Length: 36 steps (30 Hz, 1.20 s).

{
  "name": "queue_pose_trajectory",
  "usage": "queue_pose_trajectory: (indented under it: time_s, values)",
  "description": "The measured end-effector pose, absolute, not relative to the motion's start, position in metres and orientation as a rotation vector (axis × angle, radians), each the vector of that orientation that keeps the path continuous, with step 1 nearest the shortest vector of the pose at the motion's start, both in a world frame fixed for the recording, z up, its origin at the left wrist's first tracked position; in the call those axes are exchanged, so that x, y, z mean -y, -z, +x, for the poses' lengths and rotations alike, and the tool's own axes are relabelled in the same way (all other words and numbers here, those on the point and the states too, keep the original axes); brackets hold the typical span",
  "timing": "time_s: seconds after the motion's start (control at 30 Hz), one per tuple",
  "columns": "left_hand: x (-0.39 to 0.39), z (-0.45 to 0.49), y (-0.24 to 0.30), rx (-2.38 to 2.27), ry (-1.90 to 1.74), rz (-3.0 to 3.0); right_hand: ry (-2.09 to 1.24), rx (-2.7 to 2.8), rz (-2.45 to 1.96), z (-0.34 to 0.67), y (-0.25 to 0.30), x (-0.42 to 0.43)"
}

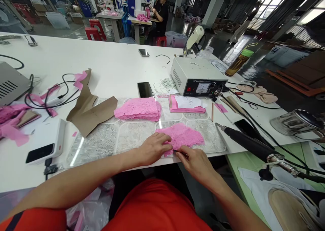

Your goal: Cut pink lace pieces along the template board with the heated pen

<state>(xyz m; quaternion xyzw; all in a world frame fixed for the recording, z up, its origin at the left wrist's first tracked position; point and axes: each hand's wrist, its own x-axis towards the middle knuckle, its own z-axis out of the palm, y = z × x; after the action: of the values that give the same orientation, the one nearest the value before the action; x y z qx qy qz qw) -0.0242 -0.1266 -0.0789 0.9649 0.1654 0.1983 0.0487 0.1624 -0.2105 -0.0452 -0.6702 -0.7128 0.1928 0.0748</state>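
A pink lace piece [186,135] lies on the grey stone-patterned mat [100,144] at the table's front edge. My left hand [156,148] rests on its left end, fingers bent and closed on the lace. Just to the right, my right hand [194,160] pinches a thin dark tool [175,151], its tip at the lace's lower edge; its exact kind is too small to make out. Behind the hands sits a stack of pink lace pieces [138,109]. A folded pink fabric piece with white paper [188,103] lies to the right of that stack.
A grey control box [205,87] stands at the back right. Its black handheld tool [248,143] and cables stretch along the right side. Brown paper [93,117], a white device [48,143] and pink scraps lie left. A phone [145,89] is behind the stack. Another person sits at a sewing machine [141,4].
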Motion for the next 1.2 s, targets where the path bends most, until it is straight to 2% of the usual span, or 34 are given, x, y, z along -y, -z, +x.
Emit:
queue_pose_trajectory:
  time_s: [0.8, 1.2]
  values:
    - [0.1314, -0.0301, 0.0761, -0.418, -0.547, 2.951, -0.475, 2.238, -2.088, 0.1565, 0.0408, 0.2102]
    - [0.1319, -0.0303, 0.0752, -0.416, -0.531, 2.943, -0.275, 2.372, -2.019, 0.1565, 0.0448, 0.2122]
